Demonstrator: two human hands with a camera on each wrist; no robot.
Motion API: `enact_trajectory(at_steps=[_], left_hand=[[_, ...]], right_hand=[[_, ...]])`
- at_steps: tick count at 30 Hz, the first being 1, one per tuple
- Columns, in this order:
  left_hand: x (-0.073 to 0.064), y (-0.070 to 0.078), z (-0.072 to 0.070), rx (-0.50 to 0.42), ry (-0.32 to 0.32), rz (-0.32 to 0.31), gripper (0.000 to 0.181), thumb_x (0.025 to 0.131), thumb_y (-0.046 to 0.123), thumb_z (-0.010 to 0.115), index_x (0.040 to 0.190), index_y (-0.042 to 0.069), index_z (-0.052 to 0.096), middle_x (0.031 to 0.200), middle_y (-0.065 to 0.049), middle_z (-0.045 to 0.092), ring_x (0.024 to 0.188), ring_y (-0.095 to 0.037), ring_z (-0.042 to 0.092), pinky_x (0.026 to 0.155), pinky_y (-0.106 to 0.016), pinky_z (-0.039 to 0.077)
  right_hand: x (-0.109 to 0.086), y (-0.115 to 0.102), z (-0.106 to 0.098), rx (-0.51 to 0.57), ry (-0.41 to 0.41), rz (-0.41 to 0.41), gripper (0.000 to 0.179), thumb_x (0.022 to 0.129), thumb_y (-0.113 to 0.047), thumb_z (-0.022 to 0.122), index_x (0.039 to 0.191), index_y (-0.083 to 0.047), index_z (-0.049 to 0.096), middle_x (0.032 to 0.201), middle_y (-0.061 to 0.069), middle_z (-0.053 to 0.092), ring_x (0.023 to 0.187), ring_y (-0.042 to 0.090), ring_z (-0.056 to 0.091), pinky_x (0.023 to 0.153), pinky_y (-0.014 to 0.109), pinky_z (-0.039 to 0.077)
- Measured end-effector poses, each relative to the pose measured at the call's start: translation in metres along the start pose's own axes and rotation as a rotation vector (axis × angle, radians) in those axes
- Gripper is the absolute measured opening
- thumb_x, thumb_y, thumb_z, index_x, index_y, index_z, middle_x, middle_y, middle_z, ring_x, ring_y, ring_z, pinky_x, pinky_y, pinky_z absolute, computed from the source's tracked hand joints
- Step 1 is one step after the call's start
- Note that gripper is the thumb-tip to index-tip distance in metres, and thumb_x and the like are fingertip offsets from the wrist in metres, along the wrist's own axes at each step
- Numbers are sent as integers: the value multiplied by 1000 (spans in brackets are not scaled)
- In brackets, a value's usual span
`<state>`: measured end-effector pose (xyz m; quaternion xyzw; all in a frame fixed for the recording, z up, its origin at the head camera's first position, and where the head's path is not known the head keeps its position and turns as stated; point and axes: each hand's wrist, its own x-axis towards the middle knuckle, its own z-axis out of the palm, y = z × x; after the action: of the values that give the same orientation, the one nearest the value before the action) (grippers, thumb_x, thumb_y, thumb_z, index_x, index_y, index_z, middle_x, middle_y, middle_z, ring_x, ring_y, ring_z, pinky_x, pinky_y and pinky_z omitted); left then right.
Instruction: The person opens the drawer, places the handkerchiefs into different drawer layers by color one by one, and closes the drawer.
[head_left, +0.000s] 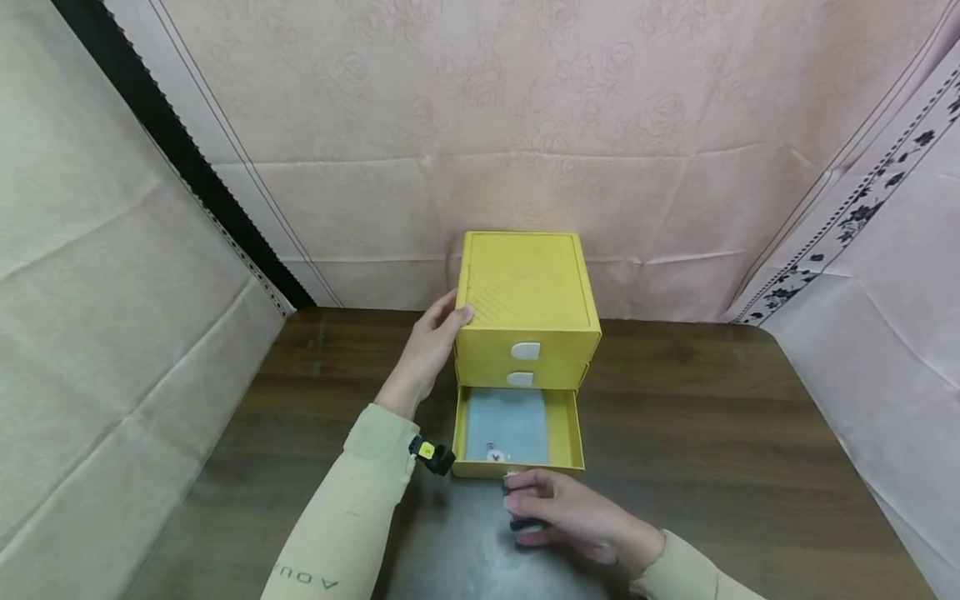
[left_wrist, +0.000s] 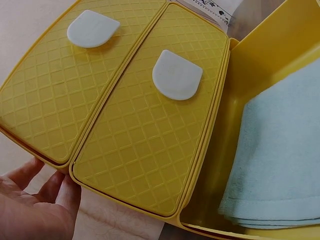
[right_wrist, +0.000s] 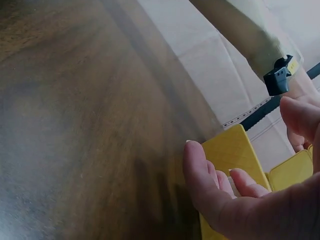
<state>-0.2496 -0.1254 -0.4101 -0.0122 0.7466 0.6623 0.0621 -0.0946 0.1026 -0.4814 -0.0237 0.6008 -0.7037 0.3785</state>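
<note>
A yellow drawer unit (head_left: 528, 283) stands on the table with its bottom drawer (head_left: 564, 429) pulled out. Inside that drawer lies a folded pale-blue towel (left_wrist: 280, 150) with a small white animal figure near its front edge. My left hand (head_left: 429, 350) holds the unit's left side, thumb at the top edge, fingers along the side wall. At the open drawer's front, my right hand (head_left: 566, 512) has its fingers curled about the white handle (right_wrist: 231, 185). Most of this handle is hidden behind the fingers. The upper two drawers, with white handles (left_wrist: 177, 75), are closed.
The brown wooden table (head_left: 720, 442) spreads to both sides of the unit. Pale cloth (head_left: 360, 208) hangs behind it and at the left and right. A black strip (head_left: 202, 167) runs along the left cloth. A small black camera (head_left: 432, 454) sits on the left wrist.
</note>
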Motion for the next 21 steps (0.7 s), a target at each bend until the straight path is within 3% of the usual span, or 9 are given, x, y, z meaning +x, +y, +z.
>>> enact_trajectory(at_steps=[5,11,21], left_hand=[[0,0,-1,-1,-4,1,70,83,68,60,144,43,38,148,9,38,132,-16,37,109,-46,31],[0,-1,0,-10,-3,-1,69,83,67,60,144,43,39,147,9,38,132,-16,37,109,-46,31],[0,-1,0,-10,-4,13,70,84,66,60,145,40,38,147,8,39,131,-16,38,110,-46,31]], right_hand=[[6,9,-5,29,12,47,54,93,-27,67,126,11,48,122,21,50,109,30,55,88,48,52],[15,17,-11,90,53,115,65,95,-36,63,131,13,43,125,23,49,106,31,55,86,46,53],[22,19,-12,195,80,111,47,99,-34,55,121,9,52,113,18,56,102,30,58,88,46,52]])
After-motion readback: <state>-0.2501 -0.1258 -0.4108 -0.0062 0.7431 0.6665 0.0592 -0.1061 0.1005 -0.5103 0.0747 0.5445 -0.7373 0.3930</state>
